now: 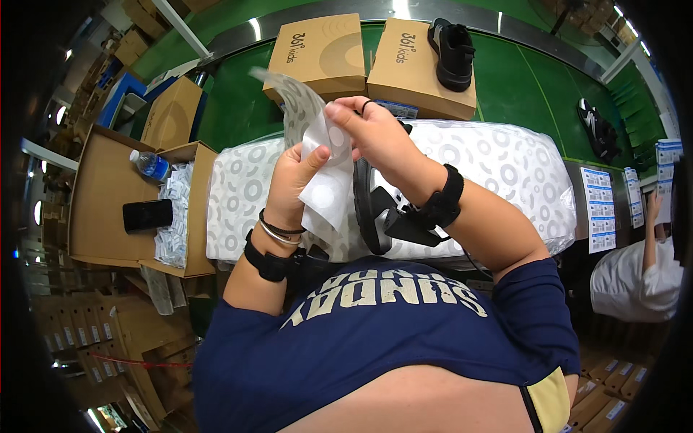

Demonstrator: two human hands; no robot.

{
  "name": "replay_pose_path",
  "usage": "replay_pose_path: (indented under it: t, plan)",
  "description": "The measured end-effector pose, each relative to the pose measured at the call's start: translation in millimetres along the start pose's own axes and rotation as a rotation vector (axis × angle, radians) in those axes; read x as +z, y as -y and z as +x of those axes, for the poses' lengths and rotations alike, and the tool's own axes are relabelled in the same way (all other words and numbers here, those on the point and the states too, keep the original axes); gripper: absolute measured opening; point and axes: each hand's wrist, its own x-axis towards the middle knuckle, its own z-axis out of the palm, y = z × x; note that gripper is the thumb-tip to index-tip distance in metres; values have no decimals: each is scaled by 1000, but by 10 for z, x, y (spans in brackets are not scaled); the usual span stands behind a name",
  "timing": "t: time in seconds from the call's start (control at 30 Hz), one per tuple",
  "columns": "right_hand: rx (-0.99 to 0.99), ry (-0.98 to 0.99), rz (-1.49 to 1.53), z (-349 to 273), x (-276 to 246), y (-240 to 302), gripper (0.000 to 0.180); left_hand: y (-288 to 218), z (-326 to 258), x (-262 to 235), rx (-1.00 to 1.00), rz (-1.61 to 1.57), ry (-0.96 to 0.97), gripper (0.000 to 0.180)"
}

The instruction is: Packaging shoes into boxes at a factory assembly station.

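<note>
In front of my chest, my left hand (290, 180) is closed, its thumb pressed on a white strip of round stickers (323, 191). The strip hangs down past the thumb. At its upper end my right hand (379, 137) pinches with thumb and forefinger. A sheet of grey-patterned tissue paper (296, 105) stands up behind the strip, its top edge curling left; which fingers hold it I cannot tell. Below my right hand a black shoe (367, 216) lies on a plastic-covered stack of patterned paper (498, 155), partly hidden by my right arm.
Two brown shoe boxes (317, 50) (404, 97) stand on the green belt (516, 79), a black sneaker (455, 54) on the right one. At left an open carton (108, 195) holds small white packets, a phone (148, 216) and a bottle (149, 164). Another person (635, 278) works at right.
</note>
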Motion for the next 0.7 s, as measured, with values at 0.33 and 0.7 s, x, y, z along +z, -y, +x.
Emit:
replay_pose_path:
  t: [0.33,0.7]
  plan:
    - [241,-187,170,-14,-1368,-61,29,-750,-540,-1305,73,1459,-612,24]
    - [414,-402,-141,-986,-2280,-855,30,-27,609,932,128,1806,929,49]
